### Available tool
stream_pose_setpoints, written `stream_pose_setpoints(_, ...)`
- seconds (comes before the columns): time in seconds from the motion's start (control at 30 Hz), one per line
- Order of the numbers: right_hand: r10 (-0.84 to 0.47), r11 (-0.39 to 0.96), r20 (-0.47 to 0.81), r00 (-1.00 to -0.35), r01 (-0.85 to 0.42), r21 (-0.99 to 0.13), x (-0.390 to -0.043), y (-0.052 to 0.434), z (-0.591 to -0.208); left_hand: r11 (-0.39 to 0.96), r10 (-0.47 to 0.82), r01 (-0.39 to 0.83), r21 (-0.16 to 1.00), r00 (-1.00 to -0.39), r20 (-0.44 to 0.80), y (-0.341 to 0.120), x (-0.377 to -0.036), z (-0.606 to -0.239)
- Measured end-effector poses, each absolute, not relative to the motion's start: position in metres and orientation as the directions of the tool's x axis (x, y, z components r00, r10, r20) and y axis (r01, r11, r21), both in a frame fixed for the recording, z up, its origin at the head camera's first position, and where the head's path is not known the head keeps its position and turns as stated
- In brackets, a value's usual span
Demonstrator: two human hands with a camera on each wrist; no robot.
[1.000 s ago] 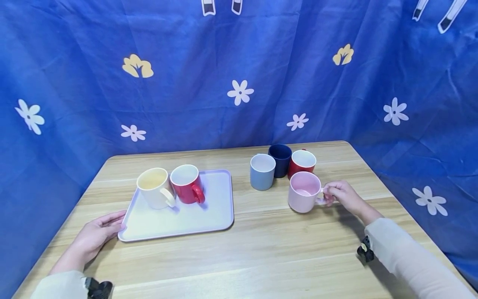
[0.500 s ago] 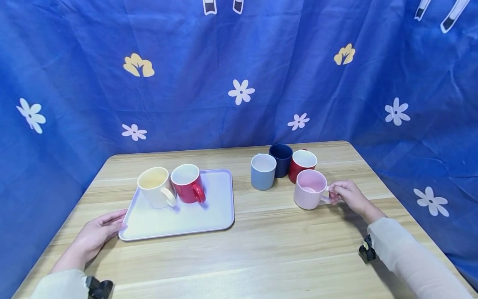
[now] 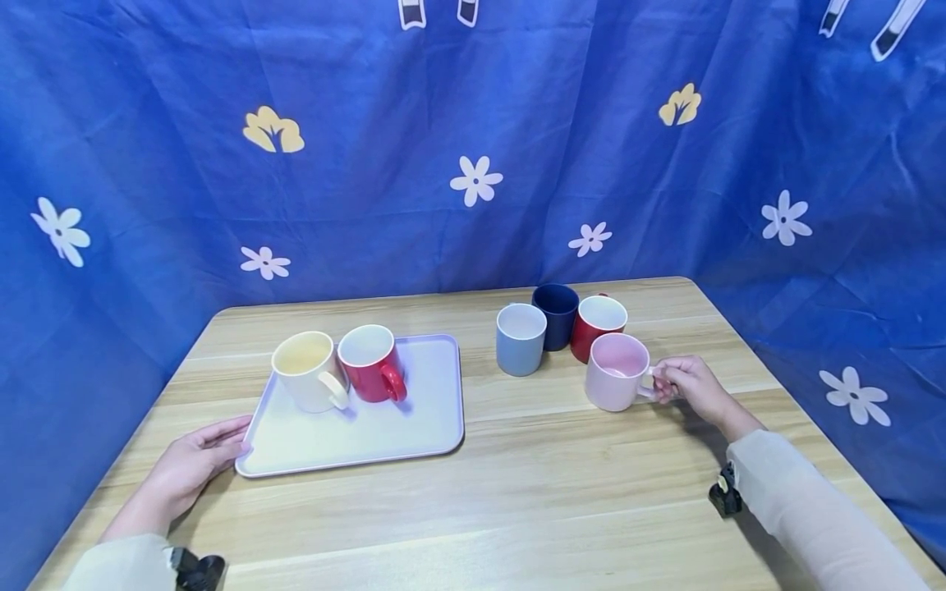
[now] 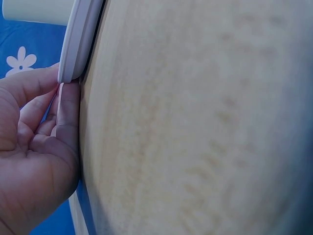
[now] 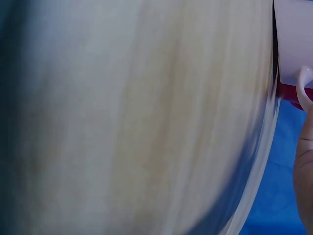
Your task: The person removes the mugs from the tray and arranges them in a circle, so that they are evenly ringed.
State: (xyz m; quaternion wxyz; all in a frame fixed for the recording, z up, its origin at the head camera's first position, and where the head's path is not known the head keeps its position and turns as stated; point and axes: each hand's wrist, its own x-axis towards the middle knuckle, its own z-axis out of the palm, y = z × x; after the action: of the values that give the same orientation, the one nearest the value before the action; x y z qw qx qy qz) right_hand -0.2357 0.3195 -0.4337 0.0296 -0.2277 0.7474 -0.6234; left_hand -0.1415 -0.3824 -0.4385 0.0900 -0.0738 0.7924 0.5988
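Observation:
My right hand point(image 3: 687, 386) pinches the handle of a pink mug point(image 3: 609, 386), which stands upright at the right of the table. In the right wrist view the mug point(image 5: 296, 41) shows only at the edge, with part of the hand below its handle. At the left, my left hand point(image 3: 188, 464) grips the near-left corner of a pale lilac tray point(image 3: 421, 427); the left wrist view has the thumb on the rim point(image 4: 73, 61) and fingers just under it. On the tray stand a cream mug point(image 3: 303, 382) and a red mug point(image 3: 365, 373), side by side, handles toward the right front.
Behind the pink mug, a second red mug point(image 3: 591, 332), a navy mug point(image 3: 556, 316) and a light blue mug point(image 3: 520, 349) stand clustered. The wooden table point(image 3: 473, 525) ends at a blue patterned cloth point(image 3: 369, 205) behind and on both sides.
My right hand has moved the pink mug a little to the right and back, close in front of the second red mug. My left hand and the tray have stayed put.

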Motion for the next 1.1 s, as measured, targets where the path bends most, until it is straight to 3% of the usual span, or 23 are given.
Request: stream_pose_setpoints(1.1, -0.310, 0.124, 0.170, -0.935, -0.217, -0.968, -0.2415, 0.3253, -0.4387, 0.279, -0.009, -0.220, 0.935, -0.974, -0.227, -0.3807, -0.1411, -0.4367)
